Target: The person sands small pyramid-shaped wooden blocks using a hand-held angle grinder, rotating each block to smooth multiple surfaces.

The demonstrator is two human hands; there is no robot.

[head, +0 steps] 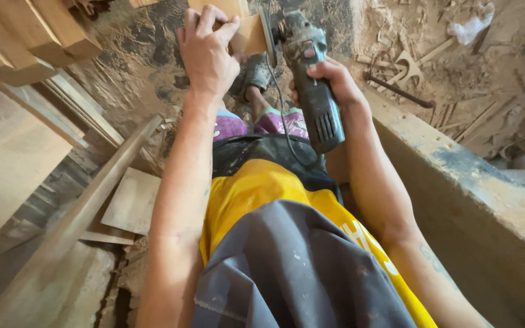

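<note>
My left hand (206,51) grips a small flat piece of light wood (249,33) near the top centre and holds it up on edge. My right hand (330,82) is wrapped around the body of a grey-blue angle grinder (311,79), its cord trailing down toward my lap. The grinder's disc (270,37) meets the right edge of the wood piece. Below them I see my feet in dark footwear, my legs in purple patterned shorts and a yellow shirt.
A long wooden batten (74,222) runs diagonally at left over flat boards (133,200). Stacked timber (25,30) lies at the upper left. A dusty concrete ledge (475,200) runs along the right, with wood offcuts, shavings and a metal rod (399,91) beyond it.
</note>
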